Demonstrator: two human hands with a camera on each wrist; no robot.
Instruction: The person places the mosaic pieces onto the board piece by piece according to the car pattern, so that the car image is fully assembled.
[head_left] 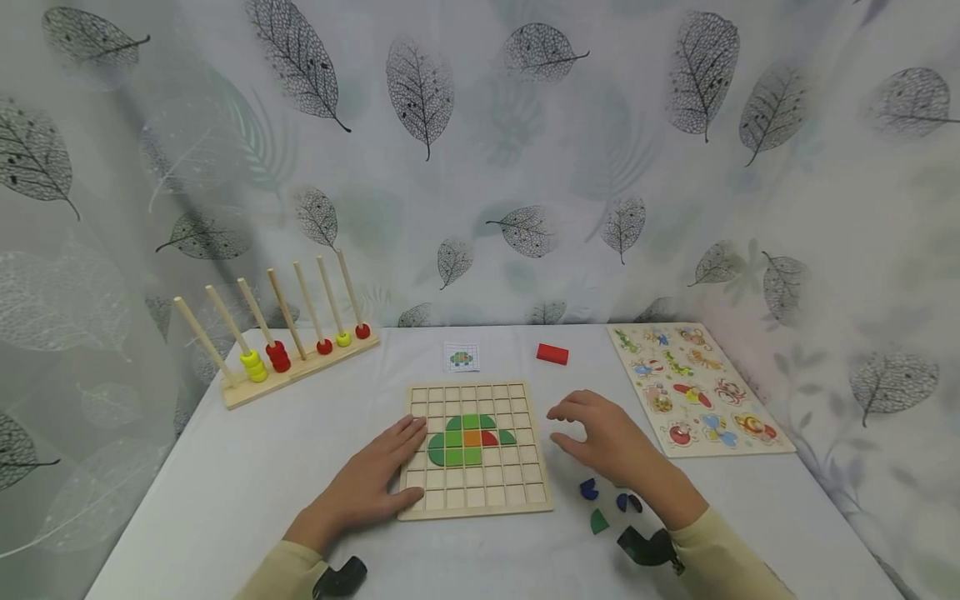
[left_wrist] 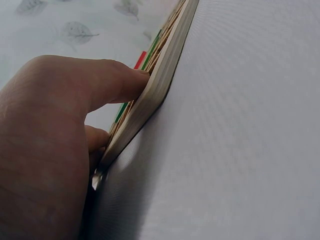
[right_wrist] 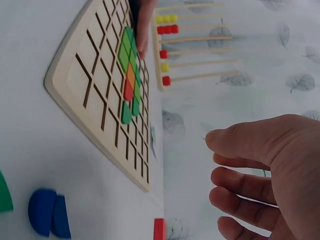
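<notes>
Grid board (head_left: pixel 476 447) lies flat at the worktop's near-centre edge, 1 partial green, orange and red pattern in its middle cells. Left hand (head_left: pixel 372 481) presses its left rim, fingers straight. Right hand (head_left: pixel 603 437) hovers just right of it, fingers loosely spread, holding nothing; loose pieces (head_left: pixel 604 502) lie nearer this hand.

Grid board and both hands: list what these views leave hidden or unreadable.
- Grid board: its left cells lie under the left hand in the head view; the left wrist view shows only its edge.
- Small card: drawing too small to read.
- Right hand: palm side hidden; right wrist view cuts off its fingertips.
- Blue pieces: partly hidden by the right forearm.
</notes>
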